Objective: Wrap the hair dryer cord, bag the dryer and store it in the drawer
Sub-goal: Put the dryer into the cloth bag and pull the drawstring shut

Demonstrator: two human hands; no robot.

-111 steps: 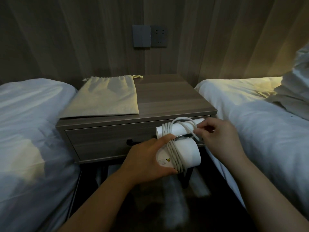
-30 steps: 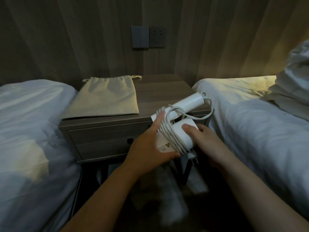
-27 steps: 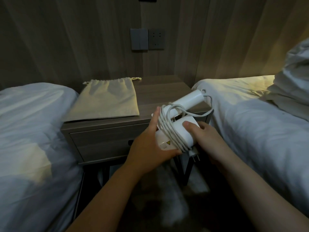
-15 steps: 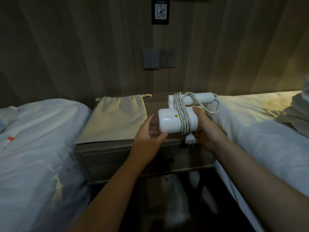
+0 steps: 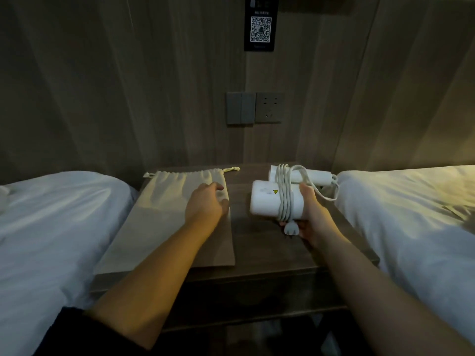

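Observation:
My right hand (image 5: 312,218) grips the white hair dryer (image 5: 264,201) from its right side, holding it just above the wooden nightstand (image 5: 270,250). The white cord (image 5: 284,194) is wound several times around the dryer's body and folded handle, and the plug (image 5: 291,228) hangs below by my fingers. A beige drawstring bag (image 5: 167,209) lies flat on the left half of the nightstand top. My left hand (image 5: 207,204) rests on the bag's right edge near its gathered mouth, fingers spread. The drawer front (image 5: 257,294) below the top is shut and in shadow.
A bed with white bedding (image 5: 51,222) flanks the nightstand on the left and another (image 5: 411,214) on the right. On the wood-panel wall behind are a switch and socket plate (image 5: 254,107) and a QR code sign (image 5: 260,24).
My left hand has let go of the dryer and moved left onto the bag. My right hand alone now holds the dryer over the nightstand. The view has moved closer and higher.

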